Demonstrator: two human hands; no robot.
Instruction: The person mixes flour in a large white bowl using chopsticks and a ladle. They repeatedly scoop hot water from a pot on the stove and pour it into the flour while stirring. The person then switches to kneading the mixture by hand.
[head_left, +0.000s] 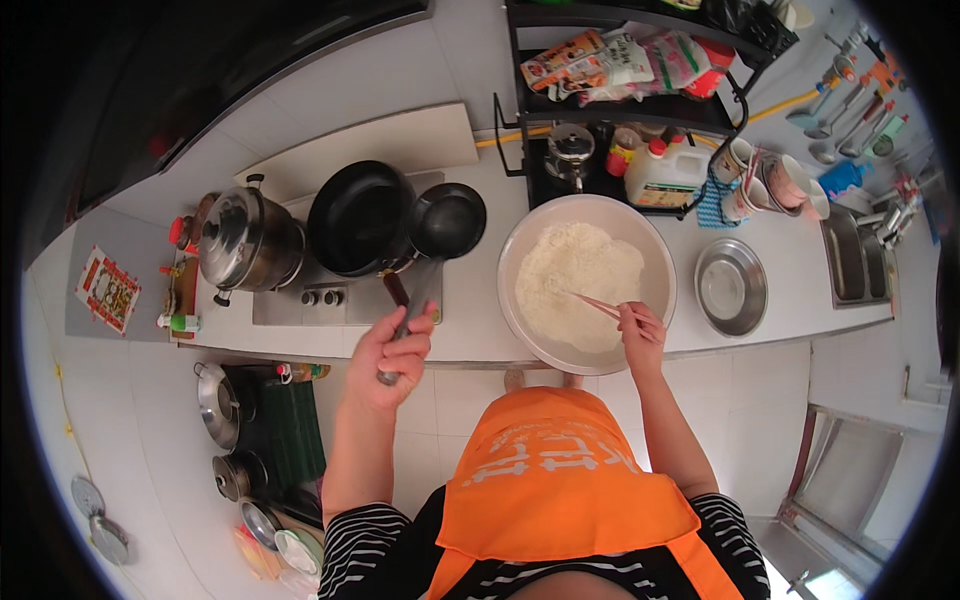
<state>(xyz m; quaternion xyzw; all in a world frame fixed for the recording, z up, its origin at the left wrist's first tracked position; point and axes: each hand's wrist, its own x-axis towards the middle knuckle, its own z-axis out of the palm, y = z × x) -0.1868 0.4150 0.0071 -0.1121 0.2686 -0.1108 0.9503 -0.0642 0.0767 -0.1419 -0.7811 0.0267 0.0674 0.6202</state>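
Observation:
My left hand (394, 356) grips the grey handle of a small black pan or ladle (448, 221). Its round head is held over the counter, close to the right side of a larger black frying pan (360, 217). Whether the two touch, I cannot tell. In my right hand (643, 337) are pinkish chopsticks (600, 303), their tips down in pale flour (577, 262). The flour lies loose and somewhat clumpy in a wide, light-coloured basin (512, 315), which reaches the counter's front edge.
At the left, a lidded steel pot (255, 255) stands on the gas stove (360, 304). An empty metal bowl (731, 287) sits right of the basin, before the sink (847, 255). Behind, a black rack (622, 112) holds packets, a kettle (570, 150) and a white jug (664, 176).

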